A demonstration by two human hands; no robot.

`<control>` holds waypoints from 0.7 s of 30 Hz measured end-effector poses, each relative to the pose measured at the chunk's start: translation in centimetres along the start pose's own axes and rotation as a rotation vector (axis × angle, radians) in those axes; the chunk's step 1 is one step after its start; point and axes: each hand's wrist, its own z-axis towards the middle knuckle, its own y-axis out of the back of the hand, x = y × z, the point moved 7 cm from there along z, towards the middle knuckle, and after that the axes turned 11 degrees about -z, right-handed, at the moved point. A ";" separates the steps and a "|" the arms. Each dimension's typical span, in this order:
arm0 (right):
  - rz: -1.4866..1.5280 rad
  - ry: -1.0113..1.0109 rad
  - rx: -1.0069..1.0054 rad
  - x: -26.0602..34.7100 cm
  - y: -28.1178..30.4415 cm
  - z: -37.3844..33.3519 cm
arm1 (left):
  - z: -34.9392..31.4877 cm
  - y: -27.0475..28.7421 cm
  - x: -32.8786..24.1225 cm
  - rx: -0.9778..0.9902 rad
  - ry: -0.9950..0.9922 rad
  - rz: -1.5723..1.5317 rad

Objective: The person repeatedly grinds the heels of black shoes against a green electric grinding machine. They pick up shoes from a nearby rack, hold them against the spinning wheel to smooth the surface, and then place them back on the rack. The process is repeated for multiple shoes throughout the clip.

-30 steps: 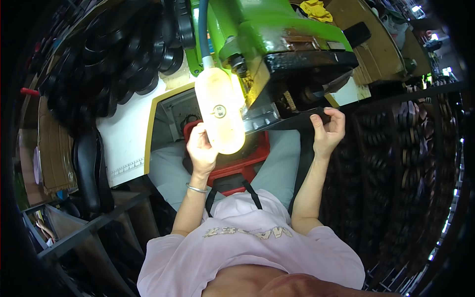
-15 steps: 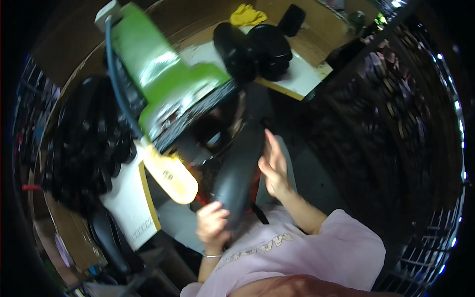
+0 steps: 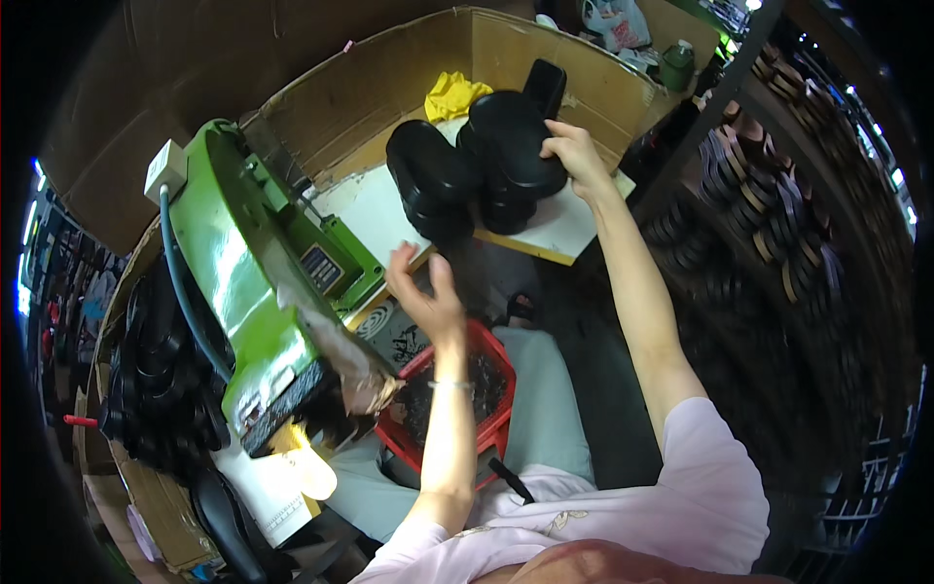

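Two stacks of black shoe soles stand on a white board. My right hand (image 3: 578,161) reaches out to the right stack and grips the edge of its top sole (image 3: 506,127) between thumb and fingers. The left stack (image 3: 428,170) is beside it, nearer to my left hand (image 3: 425,297). That hand is raised with fingers spread and nothing in it, short of the stack. Left of it is a green machine (image 3: 233,282), with a lit yellow lamp (image 3: 309,472) at its near end. A red bin (image 3: 496,389) with dark scraps sits between my knees.
A heap of black soles (image 3: 161,380) lies left of the machine. Cardboard walls (image 3: 379,83) enclose the back, where a yellow cloth (image 3: 454,95) lies. A rack (image 3: 769,224) packed with soles stands on the right. A blue-grey cable (image 3: 183,282) runs along the machine.
The dark sole held by both hands beneath the machine is no longer between them. My right hand has moved forward to the right stack; my left hand has let go and moved forward. The view has shifted.
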 end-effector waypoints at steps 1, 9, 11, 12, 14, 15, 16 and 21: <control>-0.053 -0.114 0.056 -0.6 -1.6 0.9 | 2.1 0.0 2.3 -0.052 0.149 -0.101; -0.094 -0.272 0.258 -4.1 -5.0 2.7 | 11.2 -4.0 13.5 0.028 0.781 -0.454; 0.037 -0.388 0.221 -6.7 -3.6 4.0 | 11.6 -6.9 13.7 0.109 0.751 -0.625; 0.137 -0.429 0.273 -7.7 -4.0 4.3 | 11.7 -7.6 14.6 0.160 0.771 -0.561; 0.349 -0.521 0.379 -8.7 -5.6 3.7 | 11.9 -8.5 15.4 0.260 0.814 -0.417; 0.370 -0.509 0.384 -8.8 -5.9 3.8 | 11.3 -9.3 15.4 0.310 0.815 -0.486; 0.392 -0.500 0.390 -8.8 -6.2 3.7 | 11.2 -9.8 14.5 0.318 0.765 -0.485; 0.502 -0.436 0.425 -7.0 -6.7 1.2 | 10.4 -10.2 13.4 0.403 0.724 -0.533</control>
